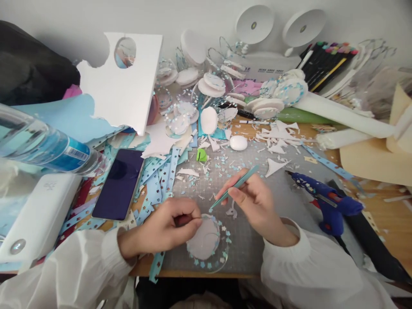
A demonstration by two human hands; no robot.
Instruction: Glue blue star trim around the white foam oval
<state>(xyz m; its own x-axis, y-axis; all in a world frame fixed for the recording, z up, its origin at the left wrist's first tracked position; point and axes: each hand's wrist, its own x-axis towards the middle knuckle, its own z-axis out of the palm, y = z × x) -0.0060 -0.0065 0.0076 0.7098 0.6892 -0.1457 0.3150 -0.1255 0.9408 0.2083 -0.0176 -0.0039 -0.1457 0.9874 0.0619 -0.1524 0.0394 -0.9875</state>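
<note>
My left hand (164,225) is closed in a pinch on the rim of a clear round disc (207,244) that has small blue stars stuck around its edge and a white circle at its middle. It lies on a grey cutting mat (257,240) near the table's front edge. My right hand (254,199) grips teal tweezers (236,185) like a pen, their tips pointing down-left at the disc's upper edge. Both wrists are in white sleeves.
A dark phone (120,183) lies left of the mat on blue star-punched paper strips (154,189). At the right rests a blue glue gun (325,201). A water bottle (41,148) and white power bank (38,214) sit far left. White foam discs (210,85), foam board (125,86) and markers (325,60) crowd the back.
</note>
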